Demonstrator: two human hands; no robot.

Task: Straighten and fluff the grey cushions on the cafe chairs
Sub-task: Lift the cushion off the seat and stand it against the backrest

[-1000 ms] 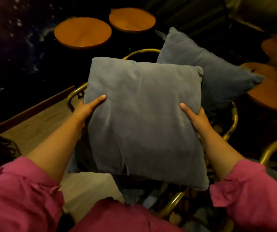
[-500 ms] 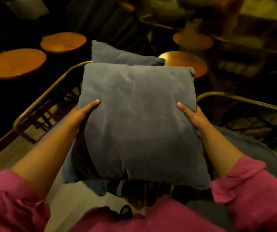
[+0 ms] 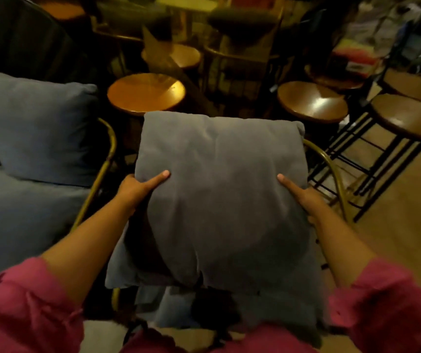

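I hold a square grey cushion (image 3: pixel 219 189) upright in front of me, above a brass-framed cafe chair (image 3: pixel 331 171). My left hand (image 3: pixel 138 186) grips its left edge with the thumb lying on the front face. My right hand (image 3: pixel 301 193) grips the right edge the same way. A grey seat pad (image 3: pixel 125 266) lies on the chair under the cushion, mostly hidden. On the chair to the left, a second grey cushion (image 3: pixel 39 126) leans upright over its own grey seat pad (image 3: pixel 21 215).
Round wooden tables (image 3: pixel 145 94) (image 3: pixel 312 101) stand just beyond the chairs. Dark-legged wooden stools (image 3: pixel 407 118) crowd the right side. Further chairs and tables fill the dim back. Wooden floor (image 3: pixel 397 200) shows on the right.
The view has swung to the right: the second cushion now sits at the far left and stools have come into sight. The held cushion stays between both hands, a little lower over the chair.
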